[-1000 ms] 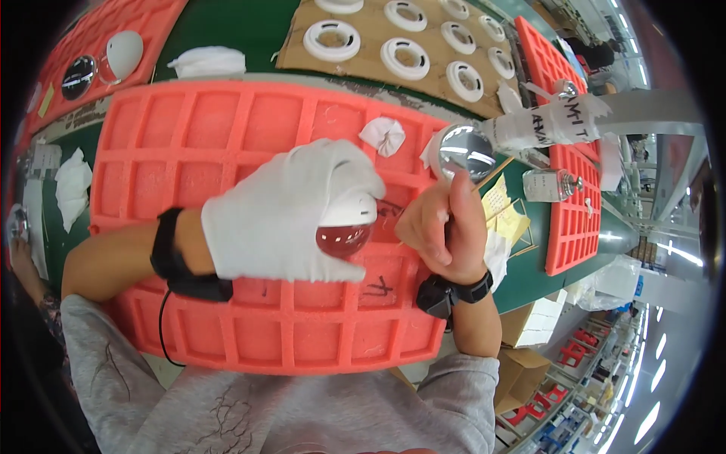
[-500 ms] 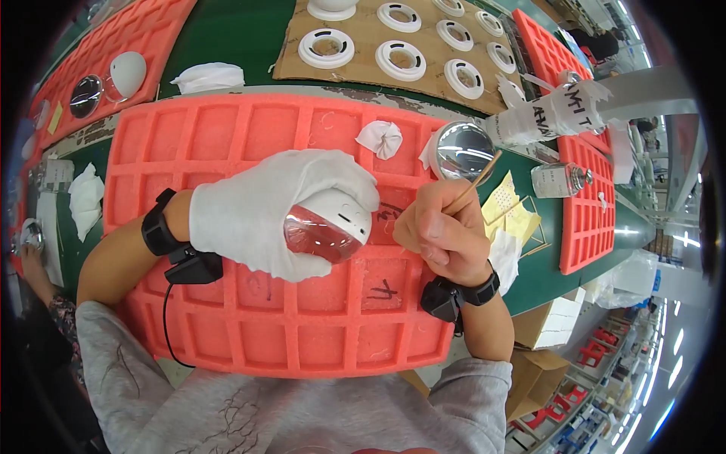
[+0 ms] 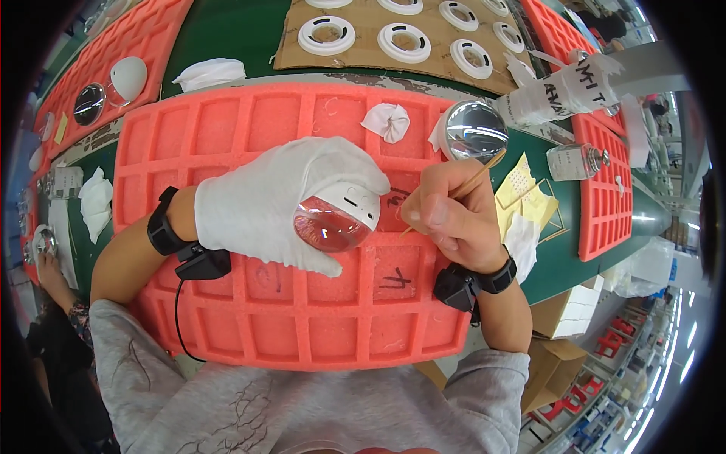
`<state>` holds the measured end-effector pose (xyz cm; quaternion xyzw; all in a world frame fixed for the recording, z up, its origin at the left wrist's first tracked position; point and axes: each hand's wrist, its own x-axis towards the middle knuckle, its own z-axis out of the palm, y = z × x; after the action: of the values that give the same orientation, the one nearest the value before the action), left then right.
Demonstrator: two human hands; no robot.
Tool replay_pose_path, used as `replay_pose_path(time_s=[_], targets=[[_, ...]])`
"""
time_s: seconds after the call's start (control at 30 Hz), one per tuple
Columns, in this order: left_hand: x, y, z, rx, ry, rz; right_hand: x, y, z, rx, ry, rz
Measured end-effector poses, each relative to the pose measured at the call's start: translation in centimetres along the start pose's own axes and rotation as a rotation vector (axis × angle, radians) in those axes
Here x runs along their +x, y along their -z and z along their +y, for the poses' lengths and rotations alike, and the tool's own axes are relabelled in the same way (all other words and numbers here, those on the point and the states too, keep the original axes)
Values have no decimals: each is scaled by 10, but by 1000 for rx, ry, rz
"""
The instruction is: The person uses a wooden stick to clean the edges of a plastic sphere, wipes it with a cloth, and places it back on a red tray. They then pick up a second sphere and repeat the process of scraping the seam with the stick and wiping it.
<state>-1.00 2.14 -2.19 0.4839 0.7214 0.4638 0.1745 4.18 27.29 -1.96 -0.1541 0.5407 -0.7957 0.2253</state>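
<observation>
My left hand point(image 3: 283, 198), in a white cloth glove, is wrapped round a ball-shaped housing point(image 3: 333, 225) with a clear, glossy dome and a white slotted shell. Its dome side is toward me and lower left, the white shell to the upper right. Bare and closed, my right hand point(image 3: 456, 216) pinches a thin wooden stick point(image 3: 478, 175) a short way right of the housing. The stick's upper end points up and right; its lower tip shows under the fingers, apart from the housing. Both hands are above a red foam tray point(image 3: 325, 333) with square pockets.
On the tray's far side lie a crumpled white cloth point(image 3: 386, 122) and a mirrored dome point(image 3: 475, 130). White rings point(image 3: 404, 43) sit on cardboard beyond. To the right are yellow paper point(image 3: 523, 185) with sticks, a clear bottle point(image 3: 576, 162) and a taped post point(image 3: 556, 98). Another person's hand point(image 3: 53, 274) shows far left.
The housing has turned slightly in my left hand, and its slots face me more. My right hand has tilted the stick, bringing its lower tip into sight. The whole view has shifted a little.
</observation>
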Motion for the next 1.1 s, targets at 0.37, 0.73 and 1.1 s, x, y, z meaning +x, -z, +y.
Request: replay_pose_path(time_s=[0.37,0.73,1.1], targets=[[-10,-1,7,352,-12,115,7,-8,-2,50,-3,145],[-7,0,-2,-90,66,12,9,-3,2,87,349,92],[-22,-22,26,103,262,247,39,-49,-36,158,306,1]])
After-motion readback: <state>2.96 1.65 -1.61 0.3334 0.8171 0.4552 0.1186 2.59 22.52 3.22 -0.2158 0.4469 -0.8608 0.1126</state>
